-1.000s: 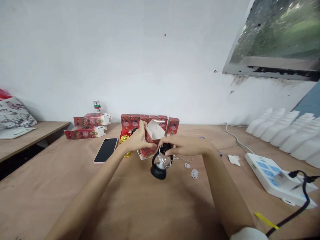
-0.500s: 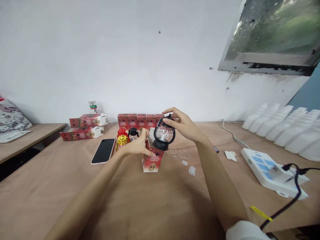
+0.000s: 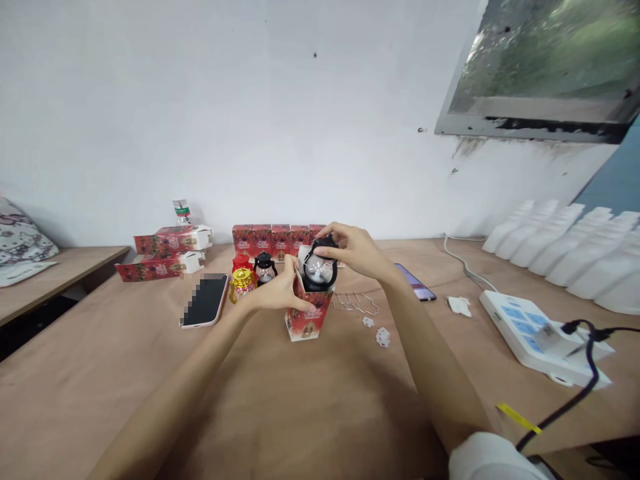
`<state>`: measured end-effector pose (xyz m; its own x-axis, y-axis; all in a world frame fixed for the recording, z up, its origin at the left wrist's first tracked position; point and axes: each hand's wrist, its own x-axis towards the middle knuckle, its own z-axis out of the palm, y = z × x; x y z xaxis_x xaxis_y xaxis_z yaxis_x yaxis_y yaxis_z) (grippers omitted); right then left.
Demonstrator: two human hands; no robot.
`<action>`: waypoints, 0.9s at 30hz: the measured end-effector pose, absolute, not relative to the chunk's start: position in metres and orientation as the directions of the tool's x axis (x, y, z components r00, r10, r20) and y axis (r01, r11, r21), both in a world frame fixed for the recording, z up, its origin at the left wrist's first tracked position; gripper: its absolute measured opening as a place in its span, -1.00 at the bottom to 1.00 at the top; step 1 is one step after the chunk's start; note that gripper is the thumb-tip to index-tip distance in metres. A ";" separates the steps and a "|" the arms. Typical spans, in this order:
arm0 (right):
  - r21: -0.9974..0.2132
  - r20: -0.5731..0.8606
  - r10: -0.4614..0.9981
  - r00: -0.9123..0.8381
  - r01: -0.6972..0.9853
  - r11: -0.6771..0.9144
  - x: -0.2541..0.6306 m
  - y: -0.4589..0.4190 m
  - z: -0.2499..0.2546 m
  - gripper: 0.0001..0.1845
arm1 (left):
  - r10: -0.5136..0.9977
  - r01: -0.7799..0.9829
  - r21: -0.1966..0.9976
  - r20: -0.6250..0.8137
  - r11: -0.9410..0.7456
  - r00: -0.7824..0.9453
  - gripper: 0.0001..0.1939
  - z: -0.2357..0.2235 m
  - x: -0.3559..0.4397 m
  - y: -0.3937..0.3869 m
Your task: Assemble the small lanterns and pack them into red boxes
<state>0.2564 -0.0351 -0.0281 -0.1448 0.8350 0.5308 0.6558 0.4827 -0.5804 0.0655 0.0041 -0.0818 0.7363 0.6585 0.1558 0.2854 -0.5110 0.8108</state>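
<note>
My left hand [image 3: 280,288] grips the side of an upright red printed box [image 3: 311,317] whose top is open. With its fingers closed on the cap, my right hand [image 3: 353,250] holds a small black lantern [image 3: 320,268] with a clear globe. The lantern's base sits inside the mouth of the box and is hidden by the front wall. Left of the box stand a gold lantern [image 3: 243,285], a red lantern [image 3: 241,261] and another black lantern [image 3: 265,267].
Closed red boxes [image 3: 261,240] line the wall. Flattened boxes [image 3: 155,267] and a phone [image 3: 206,300] lie left. Wire handles [image 3: 356,303], white plastic pieces [image 3: 383,337], a second phone [image 3: 415,283], a power strip [image 3: 520,333] and white bottles [image 3: 565,247] are right.
My right hand has lowered the black lantern from above the box into its open top. The box leans a little more to the right. A phone beyond my right arm now shows more.
</note>
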 end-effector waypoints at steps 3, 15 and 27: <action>-0.529 0.523 0.826 -0.212 0.679 0.509 0.255 -0.031 -0.031 -0.75 | 0.631 0.262 0.812 0.160 -0.521 0.759 -0.34 -0.081 0.065 0.004; -0.431 0.402 0.855 -0.327 0.757 0.492 0.240 -0.030 -0.041 -0.83 | 0.636 0.240 0.809 0.200 -0.537 0.745 -0.42 -0.082 0.066 0.006; -0.280 0.218 0.830 -0.514 0.782 0.557 0.237 -0.030 -0.042 -0.65 | 0.620 0.265 0.748 0.241 -0.609 0.746 -0.32 -0.085 0.069 0.006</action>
<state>0.2370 -0.0298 -0.0423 -0.5137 0.8298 0.2178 0.7815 0.5574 -0.2802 0.0687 0.0056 -0.0849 0.7464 0.6204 0.2407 0.2649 -0.6089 0.7477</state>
